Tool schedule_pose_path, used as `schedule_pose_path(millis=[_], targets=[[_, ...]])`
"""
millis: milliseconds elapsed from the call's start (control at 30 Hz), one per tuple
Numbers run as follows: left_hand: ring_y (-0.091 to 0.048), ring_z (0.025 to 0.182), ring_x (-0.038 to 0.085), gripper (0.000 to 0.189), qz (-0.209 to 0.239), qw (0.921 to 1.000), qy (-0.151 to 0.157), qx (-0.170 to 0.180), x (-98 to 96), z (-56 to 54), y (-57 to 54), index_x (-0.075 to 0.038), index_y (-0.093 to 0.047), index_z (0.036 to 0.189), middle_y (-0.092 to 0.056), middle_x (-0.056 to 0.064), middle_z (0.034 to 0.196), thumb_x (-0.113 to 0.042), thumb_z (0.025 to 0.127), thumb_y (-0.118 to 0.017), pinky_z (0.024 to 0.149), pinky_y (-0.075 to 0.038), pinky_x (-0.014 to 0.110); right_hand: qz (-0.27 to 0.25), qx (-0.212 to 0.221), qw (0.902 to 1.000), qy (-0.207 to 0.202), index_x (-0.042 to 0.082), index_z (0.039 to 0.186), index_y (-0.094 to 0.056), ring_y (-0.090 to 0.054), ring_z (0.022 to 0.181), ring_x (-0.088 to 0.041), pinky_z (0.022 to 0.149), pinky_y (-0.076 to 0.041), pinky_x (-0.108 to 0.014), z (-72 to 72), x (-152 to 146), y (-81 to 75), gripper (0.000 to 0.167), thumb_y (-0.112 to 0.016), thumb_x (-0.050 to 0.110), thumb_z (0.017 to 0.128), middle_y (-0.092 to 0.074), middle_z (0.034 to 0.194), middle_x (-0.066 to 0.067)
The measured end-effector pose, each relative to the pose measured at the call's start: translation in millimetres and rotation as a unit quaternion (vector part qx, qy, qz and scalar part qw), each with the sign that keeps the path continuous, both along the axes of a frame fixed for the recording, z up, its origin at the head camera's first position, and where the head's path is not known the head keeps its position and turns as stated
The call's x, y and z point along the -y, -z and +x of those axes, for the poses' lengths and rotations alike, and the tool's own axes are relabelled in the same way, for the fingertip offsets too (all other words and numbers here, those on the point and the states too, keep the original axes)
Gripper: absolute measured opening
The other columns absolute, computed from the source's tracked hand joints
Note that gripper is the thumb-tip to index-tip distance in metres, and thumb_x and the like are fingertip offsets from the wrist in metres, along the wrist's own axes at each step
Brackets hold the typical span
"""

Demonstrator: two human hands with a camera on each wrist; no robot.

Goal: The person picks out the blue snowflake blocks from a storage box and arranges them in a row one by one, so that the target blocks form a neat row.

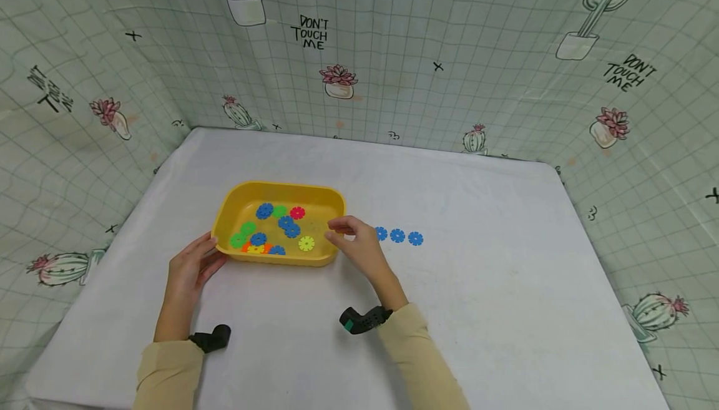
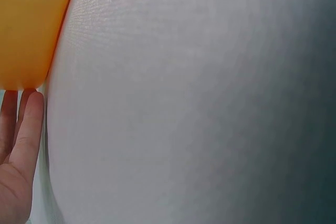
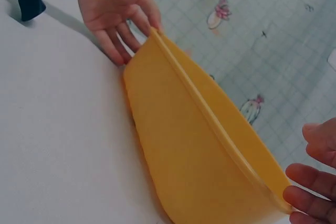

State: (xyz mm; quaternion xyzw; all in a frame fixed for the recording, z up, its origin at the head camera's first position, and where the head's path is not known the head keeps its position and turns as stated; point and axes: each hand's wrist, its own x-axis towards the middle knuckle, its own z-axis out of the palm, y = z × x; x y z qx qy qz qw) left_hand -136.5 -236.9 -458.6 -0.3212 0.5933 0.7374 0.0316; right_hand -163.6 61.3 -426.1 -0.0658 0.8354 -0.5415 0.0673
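Observation:
A yellow plastic bin point(image 1: 281, 259) holds several flower-shaped notched discs in blue, green, red, orange and yellow. At its left end my left hand point(image 1: 190, 266) touches the wall and rim with fingers nearly straight; the right wrist view shows this hand point(image 3: 113, 9) from the far side. My right hand point(image 1: 362, 249) hovers at the bin's right rim, fingers bent loosely and thumb apart from them. No disc shows between its fingers point(image 3: 310, 179). A yellow-green disc point(image 1: 306, 244) lies inside the bin, nearest this hand.
Three blue discs point(image 1: 397, 236) lie in a row on the white tabletop point(image 1: 505, 310), just right of my right hand. A cloth printed with cacti point(image 1: 393, 98) hangs around the back and sides. Each wrist wears a black camera strap point(image 1: 365, 321).

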Motion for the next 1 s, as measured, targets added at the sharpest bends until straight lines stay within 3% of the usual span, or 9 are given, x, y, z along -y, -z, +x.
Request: schedule_pose_path(millis=[267,600,767,1000], targets=[[-0.063,0.077,0.0,0.066,0.027,0.9996,-0.003,0.013,-3.8,3.6,-14.7,-0.016,-0.043,0.14,-0.058,-0.014,0.094,-0.035,0.083,-0.069,0.073,-0.055,0.015,0.009,-0.011,0.9999,0.001,0.007,0.112,-0.063,-0.054,0.107,-0.024,0.097,-0.048,-0.04,1.4,6,-2.4,0.03,-0.064,0.024,0.088,-0.063,0.111,-0.007],[-0.063,0.08,0.001,0.064,0.002,0.9999,-0.01,0.002,-0.9,-0.2,0.3,-0.02,-0.051,0.135,-0.061,-0.016,0.092,-0.04,0.078,-0.072,0.073,-0.055,0.015,0.013,-0.033,0.9991,-0.024,0.006,0.112,-0.062,-0.055,0.107,-0.024,0.097,-0.048,-0.038,0.4,15,-5.2,0.029,-0.063,0.023,0.089,-0.063,0.111,-0.009],[-0.063,0.079,0.002,0.064,0.01,0.9999,-0.009,-0.001,-3.3,2.4,-5.9,-0.017,-0.048,0.137,-0.06,-0.015,0.092,-0.036,0.081,-0.071,0.073,-0.055,0.016,-0.002,-0.02,0.9989,-0.043,0.004,0.113,-0.062,-0.055,0.109,-0.026,0.098,-0.047,-0.04,-3.3,25,-3.7,0.029,-0.063,0.021,0.088,-0.063,0.111,-0.01],[-0.064,0.078,0.002,0.069,0.046,0.9989,-0.006,0.007,-3.4,5.1,-15.6,-0.014,-0.042,0.141,-0.062,-0.015,0.088,-0.032,0.081,-0.072,0.074,-0.055,0.017,0.022,0.003,0.9976,-0.066,0.005,0.114,-0.062,-0.056,0.109,-0.023,0.097,-0.048,-0.033,-12.2,41,2.8,0.03,-0.064,0.02,0.089,-0.062,0.113,-0.009]])
